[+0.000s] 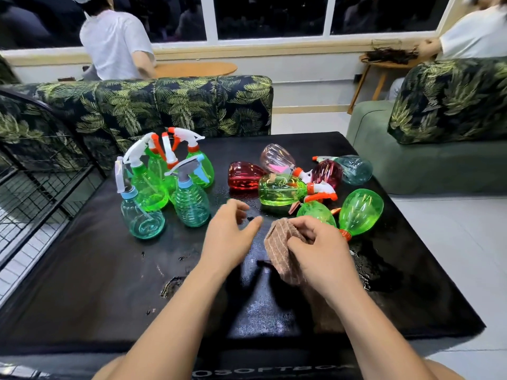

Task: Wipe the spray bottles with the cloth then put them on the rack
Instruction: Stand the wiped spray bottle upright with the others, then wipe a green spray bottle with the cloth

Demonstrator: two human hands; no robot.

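Several green and teal spray bottles (189,198) stand upright in a cluster at the left of the black table (96,270). To the right lies a heap of bottles on their sides: a green one (282,189), a red one (242,174), a pink one (275,157), a dark red one, a teal one (355,168) and two more green ones (360,209). My right hand (321,250) grips a striped brown cloth (282,250) just in front of the heap. My left hand (229,237) hovers beside the cloth, fingers apart, holding nothing.
A black wire rack (41,171) stands at the table's left edge. Leaf-print sofas lie behind and to the right. Two people in white shirts sit at small wooden tables by the windows. Water drops glisten on the table near the heap.
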